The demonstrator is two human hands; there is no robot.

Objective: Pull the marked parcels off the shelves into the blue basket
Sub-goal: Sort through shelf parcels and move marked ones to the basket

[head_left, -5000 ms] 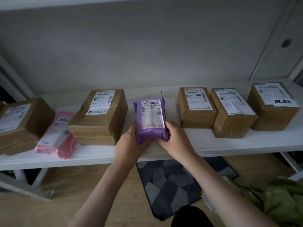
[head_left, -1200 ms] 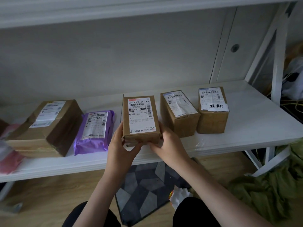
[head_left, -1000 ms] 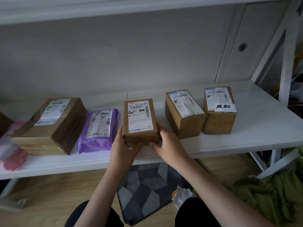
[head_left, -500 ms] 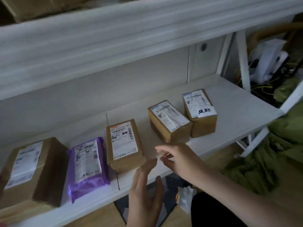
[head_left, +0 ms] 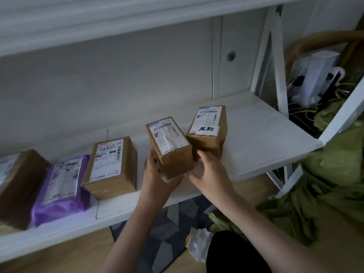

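Far left on the white shelf [head_left: 256, 134], a brown box [head_left: 17, 186] sits half out of the picture. Next to it lies a purple mailer bag [head_left: 63, 186], label up, touching the box's side. Then a cardboard box with a red-topped label [head_left: 110, 166], flat on the shelf, right beside the purple bag.

Now the action: the left hand [head_left: 157, 180] cups the near left corner of a tilted cardboard box [head_left: 169, 146], fingers curled up along its left side and the palm under its front lower edge. That box is tipped, its front end raised off the shelf edge, label facing up. The right hand [head_left: 210, 172] is at the box's right side, fingers loosely bent; whether they press the box or only hover beside it I cannot tell.

Just behind the right fingers stands the box with handwritten black marks on its label [head_left: 208, 133], on the shelf, touching or nearly touching the tilted one.

Farther right, green cloth [head_left: 325, 194] is heaped on the floor.
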